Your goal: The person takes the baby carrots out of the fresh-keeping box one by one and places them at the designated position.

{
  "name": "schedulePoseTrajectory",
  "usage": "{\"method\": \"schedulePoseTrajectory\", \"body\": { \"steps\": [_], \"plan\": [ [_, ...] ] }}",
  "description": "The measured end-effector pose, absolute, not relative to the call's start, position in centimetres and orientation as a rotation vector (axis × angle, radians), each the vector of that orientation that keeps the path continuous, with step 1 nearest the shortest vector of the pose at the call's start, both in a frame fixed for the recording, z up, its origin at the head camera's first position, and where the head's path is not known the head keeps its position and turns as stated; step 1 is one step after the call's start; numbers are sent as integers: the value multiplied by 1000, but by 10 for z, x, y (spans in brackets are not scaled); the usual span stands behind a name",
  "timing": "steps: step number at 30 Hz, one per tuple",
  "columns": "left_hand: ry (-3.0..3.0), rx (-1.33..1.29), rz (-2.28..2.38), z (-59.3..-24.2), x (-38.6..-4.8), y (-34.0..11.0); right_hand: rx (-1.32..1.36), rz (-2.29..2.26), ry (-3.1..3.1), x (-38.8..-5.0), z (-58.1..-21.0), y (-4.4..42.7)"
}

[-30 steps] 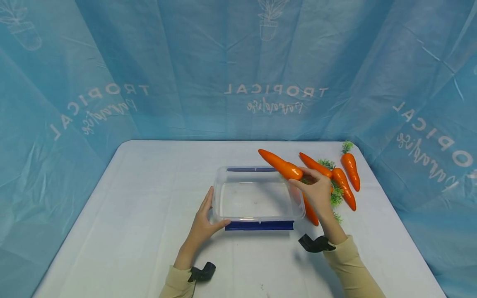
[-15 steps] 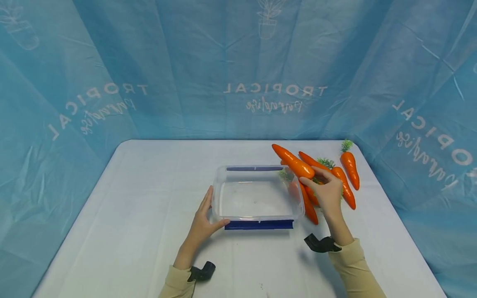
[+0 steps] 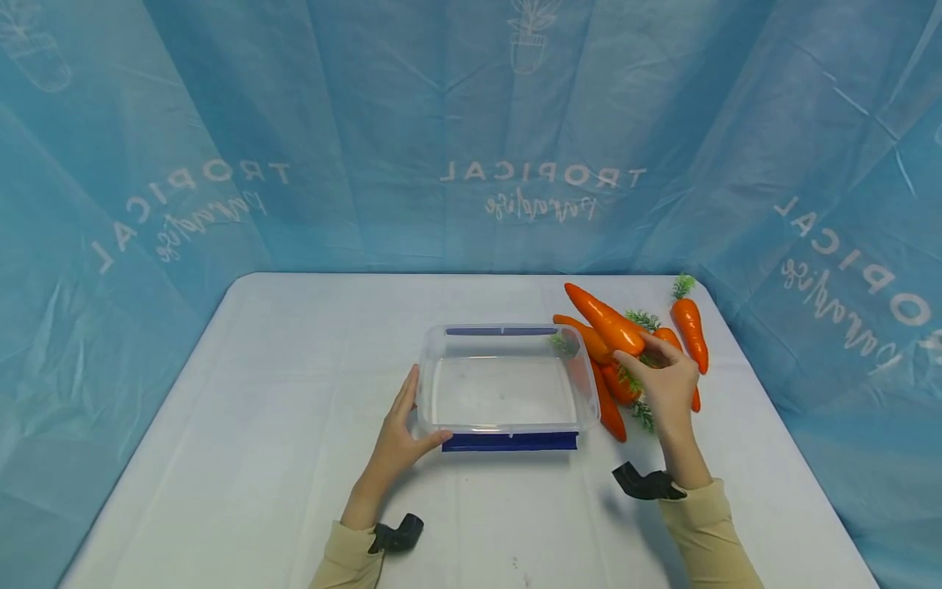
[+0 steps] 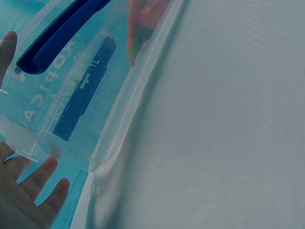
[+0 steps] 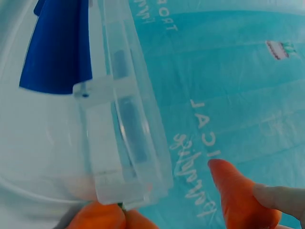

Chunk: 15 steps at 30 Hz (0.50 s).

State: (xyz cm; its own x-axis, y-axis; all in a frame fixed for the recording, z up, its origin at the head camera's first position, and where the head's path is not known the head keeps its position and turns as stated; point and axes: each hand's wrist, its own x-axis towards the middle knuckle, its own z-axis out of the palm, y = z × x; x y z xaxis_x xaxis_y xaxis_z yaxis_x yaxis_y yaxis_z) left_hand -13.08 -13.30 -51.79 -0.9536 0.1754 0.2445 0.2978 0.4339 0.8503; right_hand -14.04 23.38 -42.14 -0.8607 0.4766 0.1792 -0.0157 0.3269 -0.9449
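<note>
A clear plastic food container (image 3: 508,428) with dark blue clips (image 3: 509,442) lies in the middle of the table in the head view. My left hand (image 3: 396,442) rests against its near left corner, thumb at the front edge and straight, spread fingers along the left side. To the right, my right hand (image 3: 668,388) pinches an orange carrot (image 3: 603,317) by its thick end, above a pile of carrots (image 3: 609,409). The held carrot's tip points to the far left; its leafy end is hidden by the hand. The right wrist view shows this carrot (image 5: 240,200) beyond the container's edge.
Several orange carrots with green tops lie heaped against the container's right side. One carrot (image 3: 690,327) lies apart near the far right corner of the white table (image 3: 294,409). A blue printed curtain (image 3: 353,164) hangs around the back and sides.
My right hand has moved right with the carrot, from over the container's right rim to above the carrot pile. The left hand and the container have stayed in place.
</note>
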Motion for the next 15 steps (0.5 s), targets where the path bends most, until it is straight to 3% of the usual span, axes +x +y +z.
{"method": "schedulePoseTrajectory", "body": {
  "steps": [15],
  "plan": [
    [-2558, -426, -1554, -519, -131, -134, -478, 1519, -2087, -136, -432, 250]
  ]
}}
